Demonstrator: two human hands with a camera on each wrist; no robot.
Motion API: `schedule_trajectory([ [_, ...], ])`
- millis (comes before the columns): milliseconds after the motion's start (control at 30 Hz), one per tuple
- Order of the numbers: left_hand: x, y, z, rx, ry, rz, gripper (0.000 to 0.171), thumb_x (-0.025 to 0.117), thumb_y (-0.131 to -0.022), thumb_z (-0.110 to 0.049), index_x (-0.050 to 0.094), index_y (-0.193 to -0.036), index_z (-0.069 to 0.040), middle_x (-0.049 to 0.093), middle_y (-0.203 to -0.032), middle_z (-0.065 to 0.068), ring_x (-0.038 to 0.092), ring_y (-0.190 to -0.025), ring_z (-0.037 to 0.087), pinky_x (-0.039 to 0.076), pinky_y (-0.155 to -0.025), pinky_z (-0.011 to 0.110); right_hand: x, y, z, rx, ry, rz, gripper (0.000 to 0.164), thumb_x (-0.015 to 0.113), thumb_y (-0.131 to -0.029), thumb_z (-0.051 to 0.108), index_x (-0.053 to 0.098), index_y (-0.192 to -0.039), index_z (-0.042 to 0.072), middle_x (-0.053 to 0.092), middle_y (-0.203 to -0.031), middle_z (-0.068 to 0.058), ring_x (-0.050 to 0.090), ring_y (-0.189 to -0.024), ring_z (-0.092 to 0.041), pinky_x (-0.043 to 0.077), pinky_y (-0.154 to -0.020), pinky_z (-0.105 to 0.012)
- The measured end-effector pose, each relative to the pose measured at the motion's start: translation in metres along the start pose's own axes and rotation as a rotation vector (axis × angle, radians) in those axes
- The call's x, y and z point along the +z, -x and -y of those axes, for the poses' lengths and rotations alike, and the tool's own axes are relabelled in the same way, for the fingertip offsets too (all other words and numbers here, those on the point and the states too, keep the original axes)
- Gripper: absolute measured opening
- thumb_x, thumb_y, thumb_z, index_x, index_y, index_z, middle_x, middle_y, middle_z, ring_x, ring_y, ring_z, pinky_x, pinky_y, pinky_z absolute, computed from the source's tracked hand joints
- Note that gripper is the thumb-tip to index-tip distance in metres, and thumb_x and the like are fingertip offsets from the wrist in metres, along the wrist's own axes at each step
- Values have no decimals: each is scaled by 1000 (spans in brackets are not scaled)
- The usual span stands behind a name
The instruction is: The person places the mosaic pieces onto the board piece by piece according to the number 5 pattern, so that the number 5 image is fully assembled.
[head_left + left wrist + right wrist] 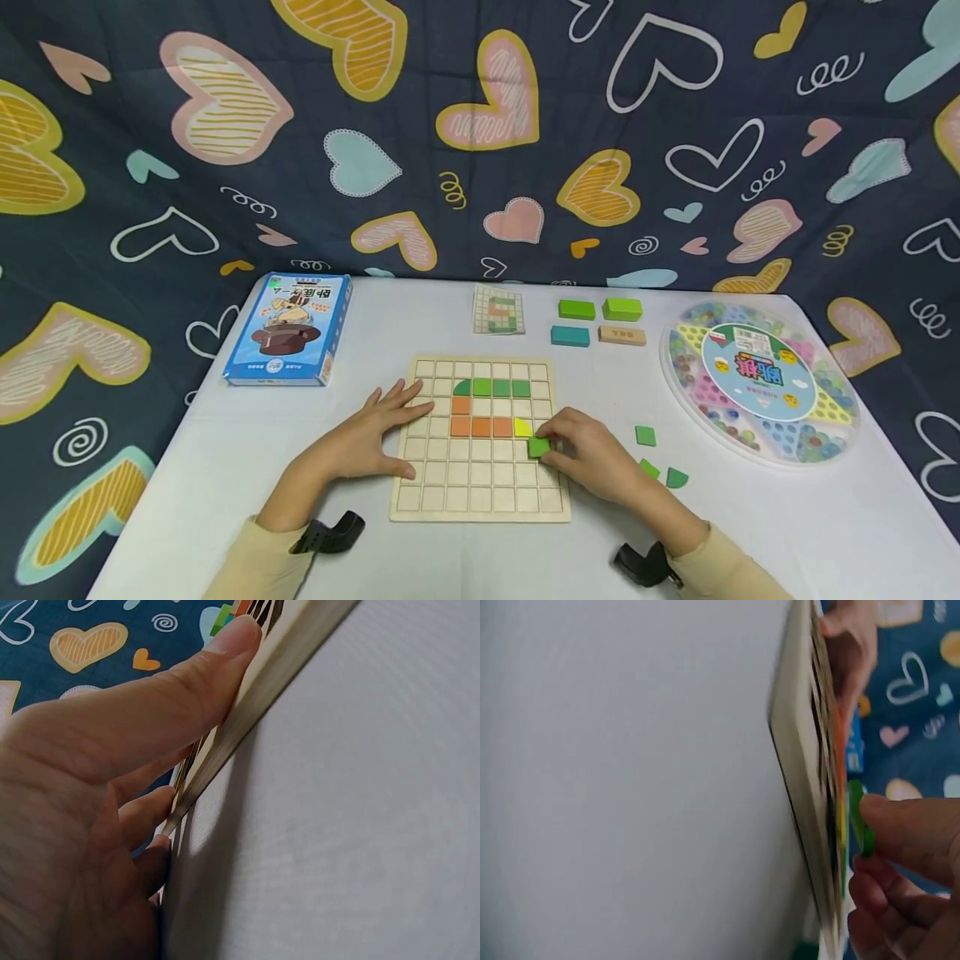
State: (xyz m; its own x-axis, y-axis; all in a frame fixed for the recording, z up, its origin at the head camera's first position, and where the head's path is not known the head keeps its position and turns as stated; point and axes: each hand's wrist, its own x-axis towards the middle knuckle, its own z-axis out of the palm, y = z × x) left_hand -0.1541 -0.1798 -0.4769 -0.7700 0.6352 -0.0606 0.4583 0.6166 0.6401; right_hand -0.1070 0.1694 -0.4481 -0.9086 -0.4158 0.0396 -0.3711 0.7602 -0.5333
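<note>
A square wooden grid board [480, 498] lies on the table. Set in its cells are a row of green tiles [501, 387] with a rounded one at its left end, orange tiles [482, 427] below, and a yellow tile [522, 427]. My right hand [588, 454] pinches a green square tile [538, 447] between thumb and fingers, over the board's right side just below the yellow tile. In the right wrist view this tile [861, 817] stands tilted close to the board's face. My left hand [360, 437] rests on the board's left edge, fingers spread, thumb [217, 667] on the rim.
Loose green tiles [645, 436] lie right of the board. Behind it are a small pattern card [498, 310] and several blocks [577, 310]. A blue game box [288, 329] sits at back left, a round marble game [759, 383] at right.
</note>
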Motion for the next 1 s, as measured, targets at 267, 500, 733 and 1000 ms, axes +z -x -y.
schedule_trajectory([
  [267,2,-3,0,3,11,9,95,81,-62,-51,44,-143,-19,18,-158,8,7,-147,34,3,-117,56,13,-6,9,-73,69,-6,22,75,-81,19,70,-102,13,60,-98,7,56,-90,-7,52,-79,-28],
  [500,0,-1,0,6,11,0,95,82,-62,-49,44,-143,-18,19,-158,9,8,-146,35,3,-116,58,9,-3,8,-50,66,-23,27,75,-81,23,69,-106,14,60,-100,7,57,-92,-8,52,-81,-29],
  [733,0,-1,1,-3,-5,-2,96,82,-61,-51,43,-143,-19,19,-158,8,8,-146,35,3,-116,58,-20,21,-32,44,19,-150,30,75,-79,14,68,-108,12,64,-106,5,62,-100,-14,53,-86,-38],
  [1000,-1,-1,-1,-4,7,0,96,82,-61,-50,44,-143,-17,20,-158,10,7,-146,36,3,-115,59,-54,57,-86,217,77,-125,31,71,-82,11,66,-113,11,64,-109,-3,61,-100,-22,52,-82,-39],
])
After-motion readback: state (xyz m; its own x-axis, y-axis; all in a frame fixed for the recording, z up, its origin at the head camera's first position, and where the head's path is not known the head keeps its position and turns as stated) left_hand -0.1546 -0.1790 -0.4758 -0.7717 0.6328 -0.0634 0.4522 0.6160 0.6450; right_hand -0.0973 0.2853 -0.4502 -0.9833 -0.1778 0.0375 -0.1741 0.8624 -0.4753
